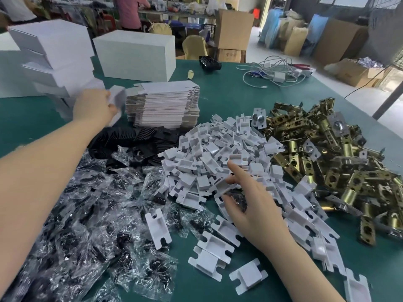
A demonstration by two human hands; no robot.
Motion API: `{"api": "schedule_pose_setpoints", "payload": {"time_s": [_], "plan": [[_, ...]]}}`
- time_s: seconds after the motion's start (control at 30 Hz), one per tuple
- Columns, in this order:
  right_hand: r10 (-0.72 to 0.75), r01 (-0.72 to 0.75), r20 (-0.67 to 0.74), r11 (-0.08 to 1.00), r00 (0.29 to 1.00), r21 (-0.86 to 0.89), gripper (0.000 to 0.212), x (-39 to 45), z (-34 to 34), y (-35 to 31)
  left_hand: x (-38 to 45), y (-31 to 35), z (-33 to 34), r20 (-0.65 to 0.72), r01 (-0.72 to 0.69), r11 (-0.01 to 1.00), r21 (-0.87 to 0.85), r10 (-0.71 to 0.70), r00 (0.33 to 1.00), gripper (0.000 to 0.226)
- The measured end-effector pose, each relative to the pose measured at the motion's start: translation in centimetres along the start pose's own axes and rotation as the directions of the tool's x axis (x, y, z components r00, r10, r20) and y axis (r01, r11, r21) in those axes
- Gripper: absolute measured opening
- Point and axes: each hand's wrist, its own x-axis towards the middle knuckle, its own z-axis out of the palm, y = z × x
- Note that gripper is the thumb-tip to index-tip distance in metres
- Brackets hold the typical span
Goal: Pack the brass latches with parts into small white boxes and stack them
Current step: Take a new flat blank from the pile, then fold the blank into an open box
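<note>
Far left, rear: stack of closed small white boxes (58, 59), edges blurred, standing on green table (229, 94). Left hand (93, 107) reaches twd that stack; fingers curled round one small white box (116, 103), box at stack's right side, just beside pile of flat unfolded boxes (163, 105). Whether held box touches the stack: cannot tell (blur).

Behind flat boxes: a big white box (135, 55), closed, contents not visible.

Front left: heap of clear plastic bags (87, 225), each w/ small dark parts inside; type of parts too small to tell. Black flat plates (139, 138) lie in a fanned row btwn bags and flat boxes, partly under left forearm.

Centre: heap of white plastic inserts (218, 153), spilling twd front edge; several lie singly on bare table. Right hand (250, 203) is over near side of this heap, forefinger extended, thumb and other fingers pinching one white insert (224, 186) together w/ one bag of dark parts (237, 199) held under palm.

Right: heap of brass latches (327, 162), loose, touching insert heap; some w/ silver faceplates.

Rear centre: black device (210, 63), tangle of white cables (274, 73). Off table, rear: open brown cartons (233, 29); contents not visible.
</note>
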Motion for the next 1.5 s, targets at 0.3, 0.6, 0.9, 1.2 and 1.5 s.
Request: {"api": "schedule_pose_setpoints", "payload": {"time_s": [0.3,0.6,0.9,1.2,1.5], "plan": [[0.006,-0.006,0.008,1.0,1.0,0.004,0.068,0.1,0.0,-0.1,-0.4,-0.5,0.7,0.047,-0.013,0.973,0.229,0.002,0.999,0.025],[-0.005,0.005,0.003,1.0,1.0,0.013,0.067,0.3,-0.1,-0.4,0.8,3.8,-2.4,-0.266,-0.088,0.992,-0.095,0.06,0.962,0.044],[-0.021,0.021,-0.019,1.0,1.0,0.004,0.064,0.2,-0.1,-0.3,2.1,10.4,-0.7,0.288,-0.401,0.907,0.124,0.354,0.89,0.03],[-0.062,0.061,-0.039,0.998,0.997,-0.029,0.061,0.2,-0.1,-0.5,0.7,10.6,-4.6,-0.131,-0.174,0.984,-0.035,0.168,0.977,0.031],[-0.002,0.022,-0.437,0.999,0.9,0.04,0.023,1.6,-1.3,-1.1,-7.3,16.9,-11.4,-0.058,-0.028,0.138,-0.99,-0.22,0.974,0.028]]}}
